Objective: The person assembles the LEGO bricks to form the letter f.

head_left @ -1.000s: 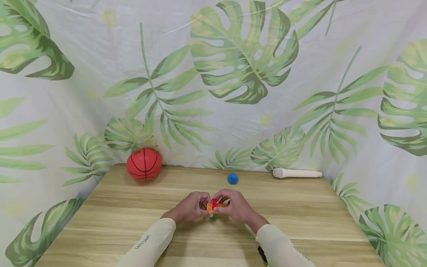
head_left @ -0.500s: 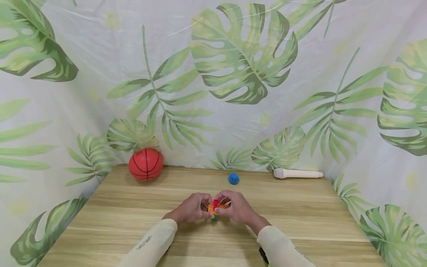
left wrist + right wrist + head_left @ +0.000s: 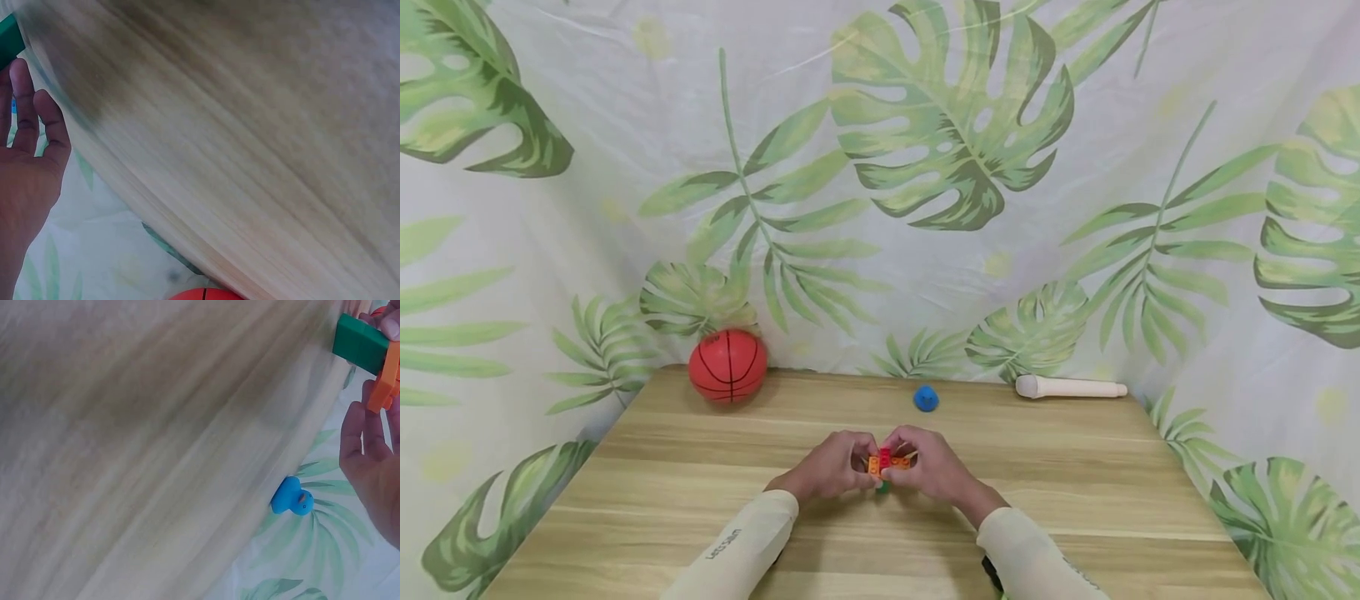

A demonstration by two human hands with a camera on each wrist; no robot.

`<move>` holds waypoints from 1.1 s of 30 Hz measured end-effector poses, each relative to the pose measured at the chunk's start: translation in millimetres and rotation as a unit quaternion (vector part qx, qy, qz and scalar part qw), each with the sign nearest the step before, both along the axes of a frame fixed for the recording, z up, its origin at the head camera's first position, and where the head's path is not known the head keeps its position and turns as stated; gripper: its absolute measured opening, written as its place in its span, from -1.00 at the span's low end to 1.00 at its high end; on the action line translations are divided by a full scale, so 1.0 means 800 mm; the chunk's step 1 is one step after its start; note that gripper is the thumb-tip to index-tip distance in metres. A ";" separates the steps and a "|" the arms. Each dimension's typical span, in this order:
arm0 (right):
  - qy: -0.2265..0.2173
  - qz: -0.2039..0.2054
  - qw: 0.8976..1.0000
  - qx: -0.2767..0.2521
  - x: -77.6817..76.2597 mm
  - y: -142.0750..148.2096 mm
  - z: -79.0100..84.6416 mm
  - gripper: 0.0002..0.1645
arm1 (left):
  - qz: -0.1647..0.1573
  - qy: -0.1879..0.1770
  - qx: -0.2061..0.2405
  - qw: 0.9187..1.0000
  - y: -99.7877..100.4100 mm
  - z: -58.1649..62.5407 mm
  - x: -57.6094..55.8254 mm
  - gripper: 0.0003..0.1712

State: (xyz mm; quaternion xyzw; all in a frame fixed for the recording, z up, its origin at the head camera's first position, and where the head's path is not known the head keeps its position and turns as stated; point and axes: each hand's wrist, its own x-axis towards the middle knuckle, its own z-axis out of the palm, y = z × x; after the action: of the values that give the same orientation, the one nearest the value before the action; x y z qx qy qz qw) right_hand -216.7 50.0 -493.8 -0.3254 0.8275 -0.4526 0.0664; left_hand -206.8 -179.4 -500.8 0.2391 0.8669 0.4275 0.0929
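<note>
In the head view both hands meet over the middle of the table, gripping one small build of toy building bricks. A red brick (image 3: pixel 884 456) stands on top, with orange bricks (image 3: pixel 874 466) showing on either side of it. Underneath is a green brick (image 3: pixel 883 487), also seen in the right wrist view as a green block (image 3: pixel 360 344) joined to an orange piece (image 3: pixel 387 378). My left hand (image 3: pixel 835 467) pinches the build's left side between thumb and fingers. From the right, my right hand (image 3: pixel 931 465) pinches it beside the red brick, its thumb at the front.
A red basketball (image 3: pixel 728 367) sits at the table's back left corner. Behind the hands is a blue rubber duck (image 3: pixel 926 398). A pale toy microphone (image 3: pixel 1071 387) lies along the back right edge of the wooden table (image 3: pixel 1075 475). Leaf-print cloth (image 3: pixel 925 275) hangs behind.
The hands keep their grip on the bricks in nearly the same place. Slightly more of the right-hand orange piece shows now, and the head view has shifted a little.
</note>
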 end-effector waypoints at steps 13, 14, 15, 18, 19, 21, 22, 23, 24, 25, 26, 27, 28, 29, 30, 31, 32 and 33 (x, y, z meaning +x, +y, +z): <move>0.051 -0.006 0.996 0.066 0.001 -0.002 0.017 -0.77 | 0.000 0.001 0.004 1.000 0.000 -0.001 -0.001 -0.75; 0.056 -0.009 0.995 0.077 0.001 -0.003 0.019 -0.77 | 0.000 0.001 0.006 1.000 0.000 -0.001 -0.001 -0.75; 0.059 -0.011 0.994 0.086 0.001 -0.004 0.021 -0.77 | 0.000 0.000 0.007 1.000 0.000 -0.001 -0.001 -0.75; 0.060 -0.023 0.991 0.114 0.001 -0.006 0.026 -0.76 | -0.002 -0.003 0.010 1.000 0.001 -0.001 -0.002 -0.75; 0.057 -0.027 0.991 0.118 0.002 -0.007 0.027 -0.76 | -0.002 -0.004 0.010 1.000 0.000 -0.001 -0.002 -0.75; 0.059 -0.032 0.990 0.125 0.005 -0.008 0.030 -0.76 | -0.002 -0.005 0.009 1.000 0.000 -0.001 -0.002 -0.76; 0.062 -0.034 0.989 0.127 0.006 -0.009 0.030 -0.76 | -0.001 -0.006 0.008 1.000 -0.001 0.000 -0.002 -0.75; 0.065 -0.034 0.989 0.129 0.008 -0.010 0.031 -0.76 | 0.000 -0.007 0.008 1.000 -0.001 0.000 -0.002 -0.75; 0.067 -0.033 0.989 0.128 0.009 -0.011 0.032 -0.76 | 0.002 -0.008 0.008 1.000 -0.002 -0.001 -0.002 -0.75; 0.072 -0.033 0.988 0.129 0.010 -0.012 0.032 -0.76 | 0.002 -0.008 0.010 1.000 -0.002 0.000 -0.001 -0.75; 0.075 -0.031 0.988 0.129 0.011 -0.011 0.033 -0.76 | 0.002 -0.008 0.011 1.000 -0.003 0.000 -0.001 -0.75; 0.076 -0.027 0.988 0.129 0.013 -0.010 0.035 -0.76 | 0.002 -0.008 0.011 1.000 -0.003 -0.001 -0.002 -0.75; 0.075 -0.023 0.988 0.130 0.014 -0.009 0.036 -0.76 | 0.001 -0.007 0.011 1.000 -0.003 -0.001 -0.002 -0.75; 0.071 -0.018 0.989 0.131 0.015 -0.007 0.038 -0.73 | -0.001 -0.007 0.012 1.000 -0.002 -0.001 -0.002 -0.75; 0.069 -0.011 0.988 0.135 0.016 -0.003 0.039 -0.69 | -0.004 -0.006 0.013 1.000 -0.002 -0.001 -0.002 -0.76; 0.064 -0.005 0.988 0.140 0.017 0.001 0.041 -0.64 | -0.006 -0.007 0.013 1.000 -0.002 -0.001 -0.002 -0.76; 0.059 0.001 0.988 0.144 0.019 0.006 0.043 -0.58 | -0.005 -0.007 0.011 1.000 -0.001 -0.001 -0.002 -0.76; 0.056 0.006 0.987 0.150 0.020 0.011 0.044 -0.52 | -0.004 -0.009 0.011 1.000 -0.001 0.000 -0.002 -0.76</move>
State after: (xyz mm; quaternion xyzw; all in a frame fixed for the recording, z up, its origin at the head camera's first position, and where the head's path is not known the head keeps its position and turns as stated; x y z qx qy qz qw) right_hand -200.3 58.7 -458.5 -0.3412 0.8865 -0.3045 0.0708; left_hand -208.7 -180.4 -501.1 0.2394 0.8605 0.4384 0.0999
